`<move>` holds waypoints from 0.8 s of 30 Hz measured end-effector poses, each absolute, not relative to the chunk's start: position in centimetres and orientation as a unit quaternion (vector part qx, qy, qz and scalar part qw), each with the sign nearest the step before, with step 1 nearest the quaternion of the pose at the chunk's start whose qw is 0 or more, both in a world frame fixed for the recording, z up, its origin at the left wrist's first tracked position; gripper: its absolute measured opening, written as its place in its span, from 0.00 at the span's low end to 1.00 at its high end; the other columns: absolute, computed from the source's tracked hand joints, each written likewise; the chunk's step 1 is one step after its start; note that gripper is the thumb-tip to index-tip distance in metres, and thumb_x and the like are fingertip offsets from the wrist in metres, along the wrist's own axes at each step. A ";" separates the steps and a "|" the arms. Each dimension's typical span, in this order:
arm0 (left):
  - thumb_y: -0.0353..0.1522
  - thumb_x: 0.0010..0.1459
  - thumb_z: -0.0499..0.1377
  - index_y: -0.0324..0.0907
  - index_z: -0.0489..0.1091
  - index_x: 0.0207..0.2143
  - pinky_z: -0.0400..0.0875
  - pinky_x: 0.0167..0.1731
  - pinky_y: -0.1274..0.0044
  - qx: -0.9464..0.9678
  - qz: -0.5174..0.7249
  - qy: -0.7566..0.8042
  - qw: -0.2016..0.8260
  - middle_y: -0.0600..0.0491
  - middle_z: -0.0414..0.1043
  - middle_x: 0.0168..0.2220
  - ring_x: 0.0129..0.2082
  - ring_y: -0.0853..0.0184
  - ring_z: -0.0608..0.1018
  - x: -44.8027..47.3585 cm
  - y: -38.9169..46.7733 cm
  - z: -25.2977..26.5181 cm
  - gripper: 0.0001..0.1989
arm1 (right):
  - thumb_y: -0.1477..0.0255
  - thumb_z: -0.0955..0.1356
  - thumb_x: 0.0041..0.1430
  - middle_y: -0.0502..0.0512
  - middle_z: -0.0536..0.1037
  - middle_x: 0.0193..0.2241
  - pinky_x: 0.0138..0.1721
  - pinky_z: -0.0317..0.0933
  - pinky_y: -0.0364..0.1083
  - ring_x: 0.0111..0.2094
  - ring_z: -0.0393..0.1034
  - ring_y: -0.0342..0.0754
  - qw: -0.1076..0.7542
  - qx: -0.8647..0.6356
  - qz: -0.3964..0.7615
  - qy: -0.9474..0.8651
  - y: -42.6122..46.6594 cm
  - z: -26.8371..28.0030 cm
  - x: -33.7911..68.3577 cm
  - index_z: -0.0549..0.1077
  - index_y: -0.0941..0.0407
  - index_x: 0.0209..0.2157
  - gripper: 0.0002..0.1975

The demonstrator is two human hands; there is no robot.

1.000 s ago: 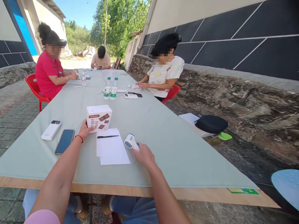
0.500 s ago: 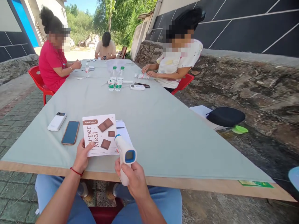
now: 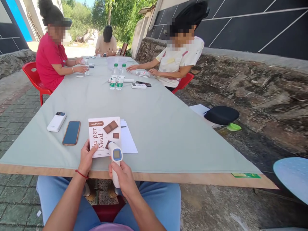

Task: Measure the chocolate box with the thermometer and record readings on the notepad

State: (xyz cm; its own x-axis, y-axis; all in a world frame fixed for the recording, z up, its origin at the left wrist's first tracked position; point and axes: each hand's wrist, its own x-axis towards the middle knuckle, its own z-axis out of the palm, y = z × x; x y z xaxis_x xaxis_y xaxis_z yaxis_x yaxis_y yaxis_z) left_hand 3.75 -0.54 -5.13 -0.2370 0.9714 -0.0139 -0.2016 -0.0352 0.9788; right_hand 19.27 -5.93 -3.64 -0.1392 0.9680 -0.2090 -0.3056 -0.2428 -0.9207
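A flat white box (image 3: 99,134) printed with brown chocolate pieces and "NutriMotion" is tilted up over the near part of the table. My left hand (image 3: 87,157) grips its lower left side, thumb on the front face. In my right hand (image 3: 124,175) is a white infrared thermometer (image 3: 115,163) with a blue-rimmed screen, my fingers wrapped round its handle. Its front end overlaps the box's lower right corner in view; whether they touch I cannot tell. White paper (image 3: 129,141) lies behind the box, with a dark pen (image 3: 123,126) partly hidden on it.
A phone (image 3: 71,132) and a white power bank (image 3: 57,122) lie left on the table (image 3: 168,138). Farther off stand two water bottles (image 3: 113,77). Co-workers sit at the left (image 3: 51,61), right (image 3: 183,61) and far end (image 3: 106,46). A black cap-like object (image 3: 221,115) is beyond the right edge.
My right hand has moved the thermometer left, in front of the box, and its screen is now lit. The left co-worker's hands have come to a bottle; the right co-worker's arm reaches out.
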 end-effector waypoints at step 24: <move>0.44 0.51 0.66 0.40 0.71 0.50 0.71 0.47 0.68 0.406 0.595 0.505 0.476 0.46 0.76 0.49 0.50 0.54 0.76 3.5 -0.8 -4.9 0.27 | 0.55 0.66 0.55 0.47 0.68 0.19 0.28 0.58 0.44 0.23 0.60 0.43 0.473 -0.435 0.628 -0.439 -6.9 -0.8 19.7 0.67 0.55 0.26 0.17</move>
State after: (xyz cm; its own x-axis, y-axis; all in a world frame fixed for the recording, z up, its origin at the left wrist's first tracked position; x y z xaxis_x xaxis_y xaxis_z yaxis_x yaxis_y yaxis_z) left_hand 3.48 -0.79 -4.91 -0.2169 0.9762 0.0025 -0.1558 -0.0371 0.9871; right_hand 19.73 -6.88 -0.77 -0.1756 0.9757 -0.1310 -0.2121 -0.1675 -0.9628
